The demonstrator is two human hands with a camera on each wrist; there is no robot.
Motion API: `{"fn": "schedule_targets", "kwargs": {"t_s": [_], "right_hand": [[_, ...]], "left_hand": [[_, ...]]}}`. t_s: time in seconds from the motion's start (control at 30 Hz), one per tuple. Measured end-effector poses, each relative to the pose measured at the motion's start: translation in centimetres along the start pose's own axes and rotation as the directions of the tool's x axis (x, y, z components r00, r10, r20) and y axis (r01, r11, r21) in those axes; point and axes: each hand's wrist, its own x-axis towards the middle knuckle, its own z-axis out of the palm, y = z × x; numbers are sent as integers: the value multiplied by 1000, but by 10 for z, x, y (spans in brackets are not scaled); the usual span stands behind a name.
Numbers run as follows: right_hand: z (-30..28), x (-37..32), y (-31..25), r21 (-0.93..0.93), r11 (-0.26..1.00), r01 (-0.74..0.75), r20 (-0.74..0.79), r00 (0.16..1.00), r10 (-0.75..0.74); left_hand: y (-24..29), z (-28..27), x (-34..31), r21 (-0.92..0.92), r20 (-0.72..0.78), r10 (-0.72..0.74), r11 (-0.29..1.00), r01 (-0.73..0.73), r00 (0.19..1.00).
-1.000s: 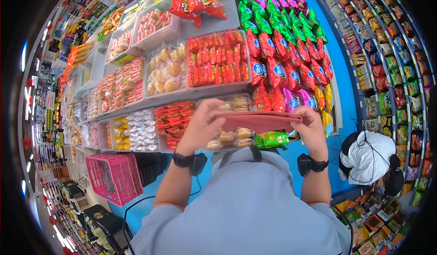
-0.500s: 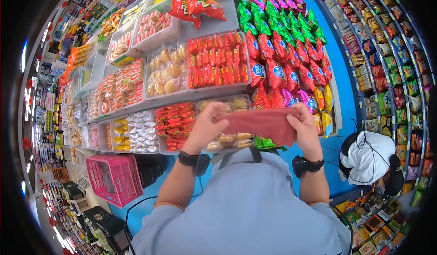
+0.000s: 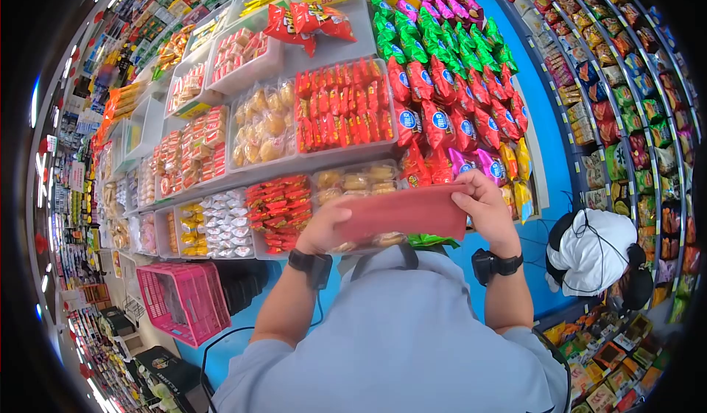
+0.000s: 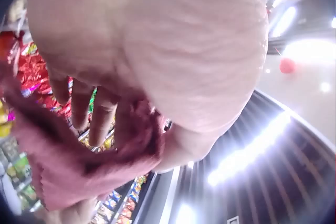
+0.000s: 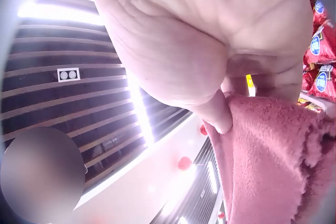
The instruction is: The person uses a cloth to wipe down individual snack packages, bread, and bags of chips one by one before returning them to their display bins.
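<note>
- Pink basket (image 3: 151,295) stands down at 8 o'clock from the two hands, well apart from them.
- Next along, the person's left hand (image 3: 326,225) pinches one end of the cloth between thumb and fingers.
- Up at 11 o'clock from the cloth, red packets (image 3: 342,111) stand in rows.
- Between the hands, the dusty-red cloth (image 3: 405,214) is raised in front of the body, spread lengthwise. Up close it looks fuzzy, with loose folds.
- A green packet (image 3: 431,240) peeks out below it, at about 5 o'clock.
- Over at 3 o'clock, the right hand (image 3: 486,210) grips the other end, thumb pressed against the fabric.
- Farthest right, beyond that hand, sits a white bundle (image 3: 593,254) with dark cords across it.
- To my eye, the step in hand is handling the cloth by its two ends. Any turn or fold from here calls for a sure pinch at both ends and an even pull, keeping it clear of the packets.
</note>
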Motion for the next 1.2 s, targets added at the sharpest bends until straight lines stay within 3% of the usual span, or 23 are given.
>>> {"fn": "schedule_targets", "kwargs": {"t_s": [0.07, 0.27, 0.43, 0.53, 0.63, 0.7, 0.77, 0.87, 0.97, 1.03, 1.1, 1.2], "right_hand": [[2, 4, 5, 53, 999, 6, -39, 999, -4], [9, 14, 11, 198, 980, 17, -165, 986, 16], [22, 28, 35, 267, 963, 44, -183, 983, 6], [39, 36, 44, 180, 981, 67, -189, 982, -32], [63, 33, 44, -56, 997, 57, -109, 992, -63], [83, 30, 49, -91, 995, 45, -71, 996, -52], [100, 20, 32, -67, 994, -82, -28, 996, 80], [101, 21, 47, 54, 998, 27, 142, 989, -34], [90, 17, 38, 64, 996, 63, 298, 951, -80], [81, 14, 31, 43, 999, 17, 229, 973, -27], [69, 13, 33, 126, 992, -30, 26, 999, 27], [47, 28, 54, 187, 972, 142, -195, 975, -105]], "left_hand": [[2, 16, 2, -228, -28, 0, 974, -7, 1000], [-3, 21, 12, -3, -261, 94, 995, -98, 961], [-13, 17, 17, 149, -334, 171, 981, -127, 927], [-12, 24, 19, 163, -350, 168, 980, -117, 922], [-17, 30, 25, 161, -343, 148, 982, -98, 928], [-30, 22, 33, 167, -323, 153, 981, -103, 934], [-27, 33, 35, 244, -298, 169, 965, -96, 939], [-13, 59, 35, 348, -252, 209, 931, -113, 945], [-13, 45, 29, 485, -259, 182, 874, -35, 949], [-16, 38, 26, 466, -221, 169, 883, -48, 960], [-15, 41, 25, 433, -237, 148, 901, -32, 960], [-8, 44, 22, 427, -229, 123, 904, -13, 966]]}}
